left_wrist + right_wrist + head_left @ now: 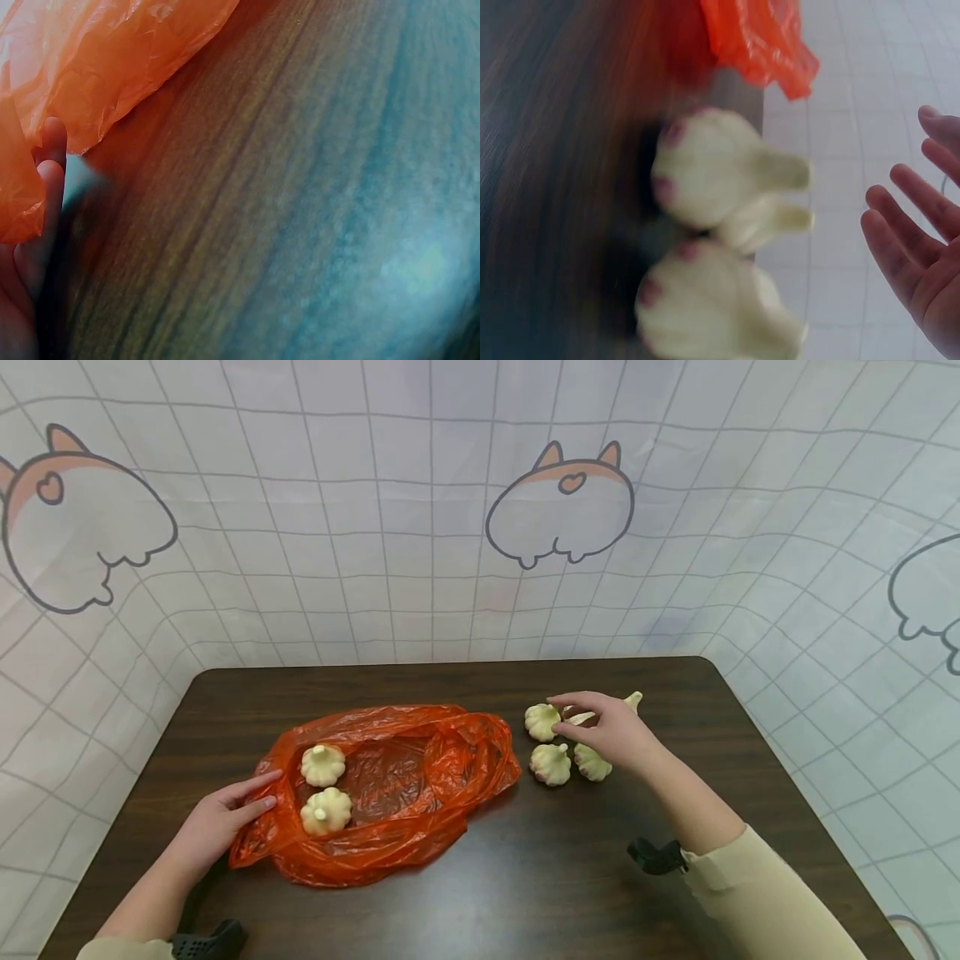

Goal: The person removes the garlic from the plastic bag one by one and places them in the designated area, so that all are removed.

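Observation:
An orange-red plastic bag (pixel 397 852) lies spread on the table with its mouth facing up. Two garlic bulbs, one (pixel 323 766) behind the other (pixel 326 812), sit at the bag's left inside. My left hand (pixel 217 822) holds the bag's left edge; in the left wrist view the fingers (pixel 51 180) show against the plastic. Over a group of garlic bulbs (pixel 550 764) right of the bag hovers my right hand (pixel 607 731), partly covering some of them. Its fingers are spread with nothing between them in the right wrist view, apart from the garlic bulbs (pixel 705 169) there.
The dark wooden table (pixel 540 877) has rounded far corners. White gridded cloth (pixel 435 527) with cartoon animal prints surrounds the back and sides. A black wrist device (pixel 656 857) sits on the right wrist, another (pixel 210 941) on the left.

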The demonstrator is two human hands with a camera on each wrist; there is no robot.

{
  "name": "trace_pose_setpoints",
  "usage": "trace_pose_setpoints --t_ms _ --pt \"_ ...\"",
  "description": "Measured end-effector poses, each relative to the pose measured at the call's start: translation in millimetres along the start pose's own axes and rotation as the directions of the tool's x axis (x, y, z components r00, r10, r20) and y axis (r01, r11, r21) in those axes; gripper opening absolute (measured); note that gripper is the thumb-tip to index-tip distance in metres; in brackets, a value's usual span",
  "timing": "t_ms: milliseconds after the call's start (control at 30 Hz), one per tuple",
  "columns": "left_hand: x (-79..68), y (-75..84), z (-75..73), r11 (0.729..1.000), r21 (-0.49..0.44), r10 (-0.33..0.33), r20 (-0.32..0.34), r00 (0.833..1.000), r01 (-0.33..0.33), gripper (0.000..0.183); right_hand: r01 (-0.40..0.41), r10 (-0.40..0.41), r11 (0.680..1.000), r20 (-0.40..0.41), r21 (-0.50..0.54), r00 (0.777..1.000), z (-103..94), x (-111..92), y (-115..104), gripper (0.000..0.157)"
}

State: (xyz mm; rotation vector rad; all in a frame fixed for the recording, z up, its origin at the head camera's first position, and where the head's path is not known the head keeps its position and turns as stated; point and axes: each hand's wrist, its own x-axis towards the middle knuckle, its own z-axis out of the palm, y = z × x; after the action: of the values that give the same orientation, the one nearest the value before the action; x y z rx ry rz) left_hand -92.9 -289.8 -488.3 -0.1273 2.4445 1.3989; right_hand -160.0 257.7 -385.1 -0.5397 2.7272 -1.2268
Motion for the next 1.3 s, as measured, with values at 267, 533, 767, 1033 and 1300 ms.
trace_pose_setpoints --t_ms 267,533,767,1033,1300 --pt "-0.6 1.4 -1.0 1.000 0.010 -0.007 -0.006 1.000 0.007 0.071 0.038 -0.038 0.999 0.075 0.001 0.996 25.1 20 -27 0.035" --pt "0.2 0.5 -0.1 1.000 -0.003 -0.010 -0.004 1.000 0.010 0.071 0.109 -0.096 0.992 0.162 -0.072 0.982 67.6 42 -51 0.036" --pt "-0.7 0.9 0.0 1.000 0.003 -0.015 -0.005 1.000 0.015 0.071 0.170 -0.139 0.981 0.275 -0.094 0.951 106.2 57 -77 0.035" --pt "-3.1 -2.2 0.2 1.000 0.000 -0.014 -0.011 1.000 0.014 0.070 0.270 -0.207 0.956 0.379 -0.119 0.902 147.5 63 -106 0.036" --pt "-5.1 -1.8 4.1 1.000 0.001 -0.012 -0.008 1.000 0.012 0.070 0.375 -0.264 0.911 0.455 -0.172 0.851 183.8 64 -126 0.035"
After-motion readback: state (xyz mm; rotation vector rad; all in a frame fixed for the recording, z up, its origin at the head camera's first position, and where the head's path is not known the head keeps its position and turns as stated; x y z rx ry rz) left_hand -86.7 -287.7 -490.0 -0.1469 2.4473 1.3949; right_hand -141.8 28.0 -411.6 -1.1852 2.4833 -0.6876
